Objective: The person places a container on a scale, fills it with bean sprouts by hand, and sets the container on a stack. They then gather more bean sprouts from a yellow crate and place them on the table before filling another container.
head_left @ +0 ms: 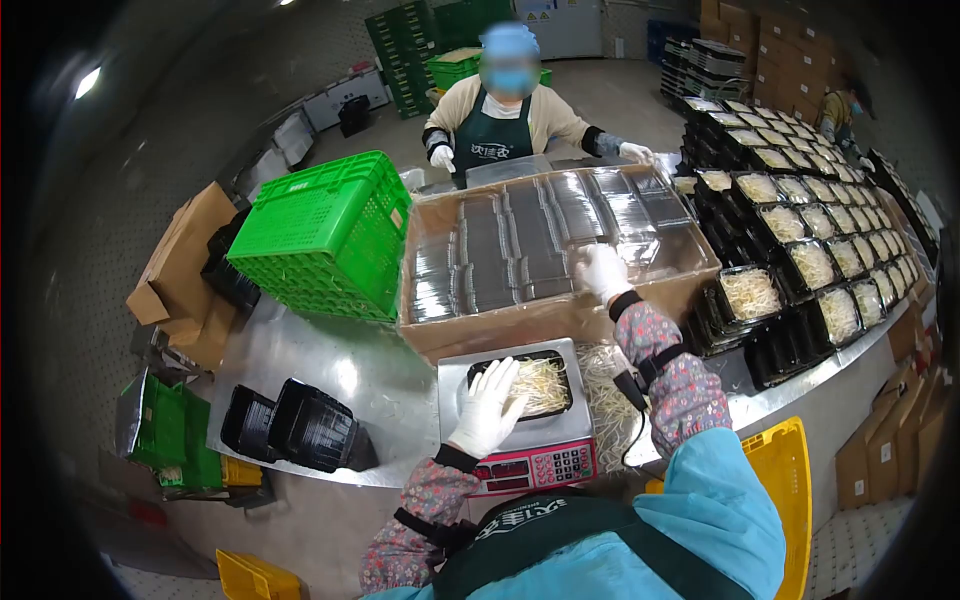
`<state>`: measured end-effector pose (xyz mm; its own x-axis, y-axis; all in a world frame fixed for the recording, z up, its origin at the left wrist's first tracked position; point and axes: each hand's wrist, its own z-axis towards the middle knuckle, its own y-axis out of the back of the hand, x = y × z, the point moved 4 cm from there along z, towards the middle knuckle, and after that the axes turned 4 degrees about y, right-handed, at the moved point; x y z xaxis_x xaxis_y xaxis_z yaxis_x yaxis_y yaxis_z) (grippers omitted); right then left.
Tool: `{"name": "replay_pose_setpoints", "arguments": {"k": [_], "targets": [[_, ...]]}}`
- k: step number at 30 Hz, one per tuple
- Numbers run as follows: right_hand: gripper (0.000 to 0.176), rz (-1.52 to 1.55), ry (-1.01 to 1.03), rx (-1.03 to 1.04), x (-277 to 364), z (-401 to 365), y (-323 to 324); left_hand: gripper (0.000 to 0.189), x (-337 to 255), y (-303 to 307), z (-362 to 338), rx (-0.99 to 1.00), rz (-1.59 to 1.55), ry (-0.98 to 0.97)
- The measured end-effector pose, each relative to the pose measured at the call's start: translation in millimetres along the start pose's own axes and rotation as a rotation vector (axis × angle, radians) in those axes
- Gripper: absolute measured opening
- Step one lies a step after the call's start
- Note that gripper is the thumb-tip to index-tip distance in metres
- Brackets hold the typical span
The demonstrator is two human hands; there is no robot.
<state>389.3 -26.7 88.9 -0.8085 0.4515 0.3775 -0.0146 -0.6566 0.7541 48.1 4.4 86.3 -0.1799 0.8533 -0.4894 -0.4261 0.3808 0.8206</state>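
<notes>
My left hand [488, 405], in a white glove, lies with fingers stretched over the left side of a black plastic tray [563, 372] filled with bean sprouts [540, 388]. The tray rests on the flat top of a digital scale [450, 392] with a red keypad panel. My right hand [603, 272], also gloved, reaches over the front edge of a cardboard box [490, 335]. Its fingers are bent in at the stacked clear plastic lids [535, 240], seemingly pinching one; the fingertips are partly hidden.
Loose sprouts [605, 385] lie right of the scale. Black empty trays [310, 425] stand at the left table end, near a green crate [325, 225]. Filled trays [810, 265] are stacked at right. Across the table stands a co-worker [500, 120]. A yellow crate [790, 480] is beside me.
</notes>
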Motion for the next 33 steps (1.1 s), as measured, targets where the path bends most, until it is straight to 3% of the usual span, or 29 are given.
{"name": "replay_pose_setpoints", "arguments": {"k": [1, 4, 7, 8, 10, 12, 13, 14, 15, 17, 19, 21, 24, 25, 30, 33], "targets": [[0.022, -0.173, -0.032, 0.149, -21.0, 14.5, -16.1, 0.057, 0.5, 6.9, -4.5, -0.019, -0.04, 0.028], [0.013, -0.45, 0.012, 0.268, -63.4, 24.5, -63.1, 0.055, 4.7, 24.6, -19.5, -0.097, -0.11, 0.072], [0.011, -0.357, 0.024, 0.231, -68.8, 23.3, -69.4, 0.049, 17.0, 36.3, -38.1, -0.17, -0.175, 0.157], [0.011, -0.386, 0.141, 0.179, -60.0, 24.3, -54.9, 0.047, 15.1, 46.7, -46.9, -0.19, -0.224, 0.234], [0.012, -0.362, 0.088, 0.15, -50.1, 32.6, -18.6, 0.044, 25.3, 57.2, -64.6, -0.26, -0.321, 0.349], [0.012, -0.216, 0.143, 0.003, -33.7, 33.0, 41.8, 0.042, 41.7, 62.4, -79.1, -0.339, -0.47, 0.43], [0.011, -0.064, 0.143, -0.143, -36.0, 30.3, 60.7, 0.041, 48.6, 64.8, -85.0, -0.368, -0.583, 0.498], [0.014, 0.132, 0.086, -0.14, -19.8, 26.5, 95.4, 0.04, 53.0, 65.0, -90.6, -0.395, -0.695, 0.567], [0.015, 0.39, 0.193, -0.264, -17.1, 22.7, 111.1, 0.04, 52.5, 65.4, -91.0, -0.425, -0.741, 0.568], [0.02, 0.942, -0.144, 0.03, 6.5, 0.6, 136.3, 0.04, 46.4, 65.5, -81.0, -0.478, -0.831, 0.566], [0.028, 1.048, 0.043, 0.091, 48.4, -35.3, 146.2, 0.046, 27.5, 56.5, -59.1, -0.473, -1.094, 0.486], [0.039, 1.256, -0.172, 0.333, 75.3, -80.4, 136.1, 0.048, 13.0, 41.3, -37.2, -0.434, -1.343, 0.381], [0.049, 1.346, -0.208, 0.432, 63.9, -130.8, 89.0, 0.047, 3.0, 15.9, -14.6, -0.228, -1.186, 0.551], [0.051, 1.392, -0.229, 0.413, 59.7, -142.2, 76.6, 0.044, 4.4, 14.6, -8.7, -0.152, -1.13, 0.499], [0.034, 1.074, -0.419, 0.488, 14.2, -170.9, 11.4, 0.027, 8.9, -16.3, 12.8, -0.123, -0.613, 0.374], [0.032, 0.983, -0.473, 0.552, 31.0, -172.7, -6.8, 0.022, 36.0, -20.5, 16.7, -0.232, -0.686, 0.345]]}}
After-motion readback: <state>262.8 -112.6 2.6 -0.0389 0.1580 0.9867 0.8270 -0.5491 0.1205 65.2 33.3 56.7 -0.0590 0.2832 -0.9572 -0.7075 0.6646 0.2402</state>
